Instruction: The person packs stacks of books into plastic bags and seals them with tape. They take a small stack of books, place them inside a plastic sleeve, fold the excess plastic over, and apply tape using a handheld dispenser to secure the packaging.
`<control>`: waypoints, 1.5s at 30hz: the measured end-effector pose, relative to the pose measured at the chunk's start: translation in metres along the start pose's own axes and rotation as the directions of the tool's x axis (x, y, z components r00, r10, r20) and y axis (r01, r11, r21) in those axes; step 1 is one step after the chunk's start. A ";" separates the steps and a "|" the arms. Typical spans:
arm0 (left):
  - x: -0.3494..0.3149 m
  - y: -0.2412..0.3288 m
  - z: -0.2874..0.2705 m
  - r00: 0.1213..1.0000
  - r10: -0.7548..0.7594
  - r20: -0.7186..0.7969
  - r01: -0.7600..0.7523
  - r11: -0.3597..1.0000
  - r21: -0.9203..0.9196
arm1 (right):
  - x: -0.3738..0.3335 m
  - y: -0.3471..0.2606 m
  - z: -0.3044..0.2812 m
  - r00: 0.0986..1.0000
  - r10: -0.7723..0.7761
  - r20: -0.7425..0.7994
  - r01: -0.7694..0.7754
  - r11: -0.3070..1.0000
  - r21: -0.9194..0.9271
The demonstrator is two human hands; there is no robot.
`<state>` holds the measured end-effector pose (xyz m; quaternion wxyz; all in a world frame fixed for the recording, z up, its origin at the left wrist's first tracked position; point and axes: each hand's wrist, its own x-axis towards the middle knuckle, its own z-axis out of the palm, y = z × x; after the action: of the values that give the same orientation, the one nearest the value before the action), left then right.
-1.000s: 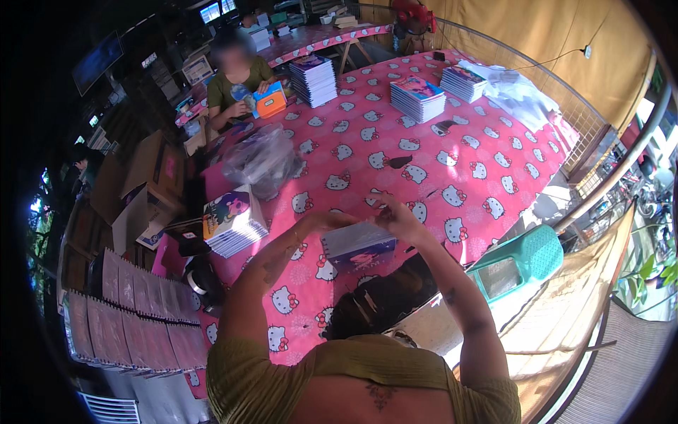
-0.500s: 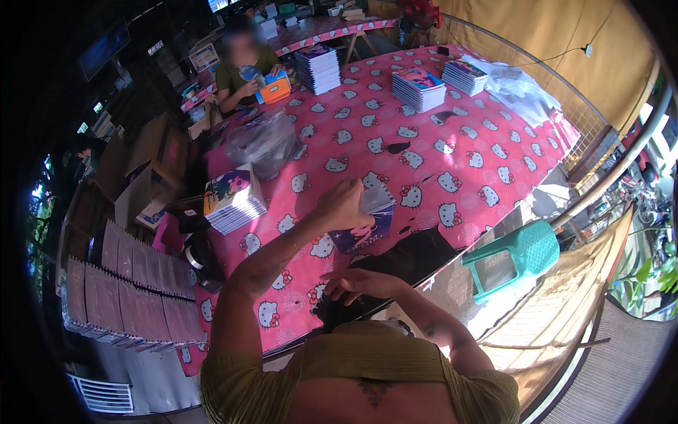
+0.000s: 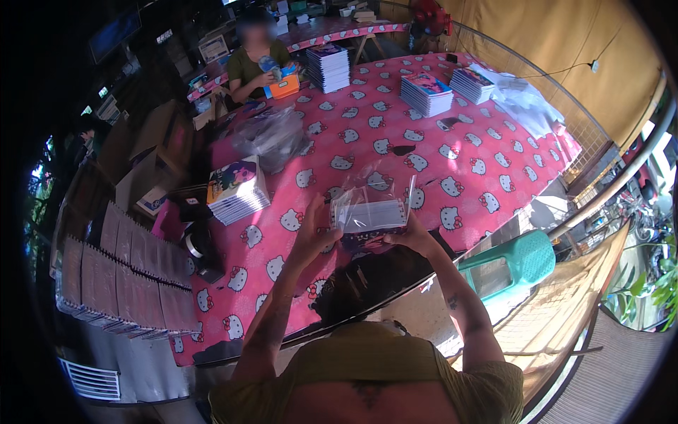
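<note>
Between my two hands stands a bundle of notebooks (image 3: 371, 218) in a clear plastic bag (image 3: 364, 185), white page edges up and a dark purple cover toward me. My left hand (image 3: 316, 232) grips its left side, thumb on the near face. On the opposite side my right hand (image 3: 415, 239) holds it, its thumb also across the near face. The loose end of the bag rises above the notebooks. Under and in front of the bundle lies a black sheet (image 3: 364, 283) on the pink patterned tablecloth (image 3: 339, 134).
To the left are a notebook stack (image 3: 236, 191), crumpled plastic bags (image 3: 272, 136), a black tape dispenser (image 3: 201, 247) and rows of wrapped spiral notebooks (image 3: 127, 283). More stacks (image 3: 426, 95) stand farther back. A co-worker (image 3: 258, 63) holds an orange item. A green stool (image 3: 515, 265) stands right.
My right hand has come up from the table's near edge onto the bundle. My left hand has shifted to its left side, and the bundle now shows its page edges upward.
</note>
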<state>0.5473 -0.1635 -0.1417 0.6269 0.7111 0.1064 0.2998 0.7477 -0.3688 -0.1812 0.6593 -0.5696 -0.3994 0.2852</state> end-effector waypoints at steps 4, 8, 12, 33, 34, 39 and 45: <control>0.030 0.045 0.019 0.987 0.148 -0.057 -0.134 0.970 0.202 | 0.035 -0.059 -0.010 0.994 0.012 -0.108 0.011 0.977 0.214; 0.002 0.069 -0.047 0.903 0.195 -0.383 -0.153 0.978 0.138 | 0.028 -0.134 0.003 0.885 -0.352 -0.305 0.266 0.919 -0.289; -0.085 -0.017 -0.245 0.590 0.444 -0.674 0.693 0.149 0.705 | 0.004 -0.187 0.076 0.831 -0.530 0.169 0.481 0.532 -0.697; -0.184 -0.037 -0.311 0.634 0.176 -0.753 0.771 -0.224 0.597 | 0.051 -0.145 0.126 0.868 -0.496 0.031 0.232 0.350 -0.908; -0.167 -0.016 -0.302 0.719 0.153 -0.678 0.685 0.008 0.729 | 0.052 -0.154 0.129 0.878 -0.478 0.027 0.236 0.382 -0.893; -0.045 0.053 -0.168 0.977 0.051 -0.206 0.032 0.925 0.378 | 0.043 -0.170 0.122 0.916 -0.382 0.125 0.274 0.367 -0.889; 0.030 0.062 -0.067 0.990 0.121 0.075 -0.136 0.961 0.241 | 0.062 -0.140 0.139 0.907 -0.373 0.197 0.267 0.145 -0.953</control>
<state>0.5194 -0.1040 -0.0714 0.5162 0.7972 0.0776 0.3032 0.6508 -0.2708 -0.0276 0.2231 -0.7659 -0.5704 -0.1955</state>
